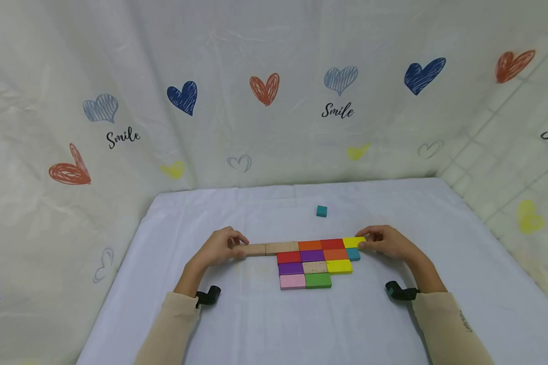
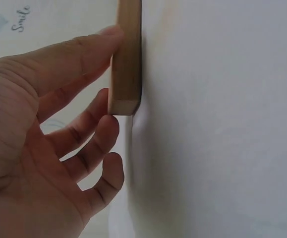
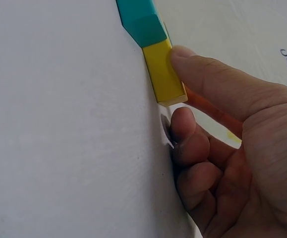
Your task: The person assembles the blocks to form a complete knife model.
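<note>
Flat coloured blocks lie edge to edge in rows in the head view. At the left end of the far row, my left hand (image 1: pixel 220 247) pinches a plain wooden block (image 1: pixel 254 250) between thumb and fingers; its other fingers are loosely bent in the left wrist view. A second plain wooden block (image 1: pixel 281 248), an orange block (image 1: pixel 309 245) and a red block (image 1: pixel 331 244) continue that row. At its right end my right hand (image 1: pixel 389 242) pinches a yellow block (image 1: pixel 352 243), whose end shows in the right wrist view, beside a teal block (image 1: pixel 353 254).
Nearer rows hold more blocks, ending with a pink block (image 1: pixel 293 282) and a green block (image 1: pixel 318 280). A small teal block (image 1: pixel 321 211) lies apart, behind the rows. The white cloth (image 1: pixel 255 324) covers the table; a printed curtain (image 1: pixel 292 40) hangs behind.
</note>
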### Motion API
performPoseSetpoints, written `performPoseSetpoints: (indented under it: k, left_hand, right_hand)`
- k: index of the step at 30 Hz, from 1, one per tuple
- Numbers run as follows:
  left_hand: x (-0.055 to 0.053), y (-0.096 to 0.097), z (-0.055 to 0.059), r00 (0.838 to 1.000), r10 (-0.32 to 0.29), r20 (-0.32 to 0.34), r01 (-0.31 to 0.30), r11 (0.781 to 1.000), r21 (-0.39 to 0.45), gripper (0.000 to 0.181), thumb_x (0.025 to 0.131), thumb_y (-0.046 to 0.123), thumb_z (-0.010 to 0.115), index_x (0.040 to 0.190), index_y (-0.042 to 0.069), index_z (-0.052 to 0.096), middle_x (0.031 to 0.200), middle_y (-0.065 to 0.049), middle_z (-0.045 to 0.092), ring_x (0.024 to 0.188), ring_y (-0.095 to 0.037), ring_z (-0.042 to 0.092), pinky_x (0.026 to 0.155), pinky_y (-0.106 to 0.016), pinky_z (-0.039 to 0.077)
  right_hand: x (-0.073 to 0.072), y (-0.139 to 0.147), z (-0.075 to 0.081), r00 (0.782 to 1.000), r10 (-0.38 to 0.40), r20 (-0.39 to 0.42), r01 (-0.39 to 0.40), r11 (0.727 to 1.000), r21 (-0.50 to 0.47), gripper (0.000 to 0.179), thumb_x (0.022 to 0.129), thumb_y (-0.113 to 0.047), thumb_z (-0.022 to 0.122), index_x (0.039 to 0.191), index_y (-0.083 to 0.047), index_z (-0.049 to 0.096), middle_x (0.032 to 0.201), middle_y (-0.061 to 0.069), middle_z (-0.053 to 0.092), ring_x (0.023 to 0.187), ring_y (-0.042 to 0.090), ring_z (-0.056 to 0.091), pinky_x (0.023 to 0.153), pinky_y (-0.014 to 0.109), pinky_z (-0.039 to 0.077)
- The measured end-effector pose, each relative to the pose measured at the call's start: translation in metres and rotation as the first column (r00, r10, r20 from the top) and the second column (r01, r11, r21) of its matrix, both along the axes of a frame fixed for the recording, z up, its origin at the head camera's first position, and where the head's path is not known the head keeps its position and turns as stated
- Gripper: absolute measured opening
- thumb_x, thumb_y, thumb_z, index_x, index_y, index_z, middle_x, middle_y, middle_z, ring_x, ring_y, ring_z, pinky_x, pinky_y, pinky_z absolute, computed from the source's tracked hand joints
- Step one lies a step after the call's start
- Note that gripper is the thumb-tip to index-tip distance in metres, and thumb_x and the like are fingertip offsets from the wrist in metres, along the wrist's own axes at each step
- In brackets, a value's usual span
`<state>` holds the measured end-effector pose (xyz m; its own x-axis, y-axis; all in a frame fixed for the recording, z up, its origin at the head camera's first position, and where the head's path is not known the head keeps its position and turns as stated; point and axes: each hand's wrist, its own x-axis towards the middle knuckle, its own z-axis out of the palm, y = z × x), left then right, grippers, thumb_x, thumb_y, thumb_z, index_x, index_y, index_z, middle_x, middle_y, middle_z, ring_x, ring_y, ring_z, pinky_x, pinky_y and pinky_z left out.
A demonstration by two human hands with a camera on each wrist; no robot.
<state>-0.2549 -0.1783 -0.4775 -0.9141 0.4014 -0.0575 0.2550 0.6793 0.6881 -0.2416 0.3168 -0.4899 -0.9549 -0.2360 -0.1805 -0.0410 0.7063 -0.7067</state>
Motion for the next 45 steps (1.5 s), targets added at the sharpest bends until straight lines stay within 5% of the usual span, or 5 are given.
performPoseSetpoints:
  k: [11,18,24,34,45]
  left_hand:
    - [0.002,-0.002,-0.004,0.998,0.035,0.044,-0.037,0.999,0.039,0.026,0.080,0.018,0.088,0.104,0.019,0.077,0.096,0.000,0.064,0.086,-0.017,0.055,0.076,-0.031,0.046]
    - [0.002,-0.005,-0.003,0.998,0.038,0.053,-0.040,0.998,0.044,0.027,0.080,0.019,0.088,0.105,0.018,0.078,0.097,-0.002,0.065,0.085,-0.017,0.055,0.076,-0.031,0.046]
    - [0.002,-0.005,-0.004,0.998,0.044,0.043,-0.045,0.998,0.036,0.027,0.081,0.020,0.088,0.106,0.019,0.078,0.098,-0.002,0.066,0.085,-0.016,0.055,0.075,-0.028,0.045]
    - [-0.001,-0.004,-0.006,0.998,0.039,0.053,-0.041,0.999,0.033,0.027,0.081,0.020,0.088,0.106,0.020,0.078,0.098,-0.001,0.065,0.086,-0.017,0.054,0.076,-0.030,0.045]
    - [-0.002,-0.003,-0.008,0.998,0.023,0.054,-0.025,0.998,0.049,0.028,0.081,0.022,0.088,0.107,0.020,0.078,0.097,-0.002,0.065,0.085,-0.017,0.054,0.075,-0.030,0.044]
  right_hand:
    - [-0.003,-0.001,0.006,1.000,0.009,-0.001,-0.009,0.999,0.032,0.040,0.094,-0.041,0.073,0.126,-0.017,0.070,0.090,0.006,0.059,0.087,0.023,0.053,0.068,0.027,0.046]
    - [-0.008,-0.023,0.026,0.993,-0.021,-0.118,0.018,0.999,-0.029,0.038,0.098,-0.032,0.069,0.131,-0.012,0.066,0.104,0.009,0.063,0.100,0.027,0.055,0.077,0.028,0.050]
    - [-0.029,-0.046,0.042,0.983,0.009,-0.185,-0.015,0.999,-0.030,0.042,0.098,-0.026,0.070,0.136,-0.010,0.062,0.120,0.013,0.066,0.107,0.029,0.059,0.088,0.032,0.052]
    - [-0.075,-0.059,0.033,0.995,0.085,-0.050,-0.086,0.996,-0.018,0.057,0.097,-0.024,0.071,0.149,-0.014,0.050,0.137,0.020,0.059,0.113,0.033,0.059,0.096,0.045,0.054]
    - [-0.101,-0.064,0.022,0.991,0.123,0.054,-0.124,0.992,0.022,0.061,0.094,-0.024,0.074,0.149,-0.014,0.050,0.140,0.019,0.055,0.119,0.034,0.054,0.099,0.045,0.053]
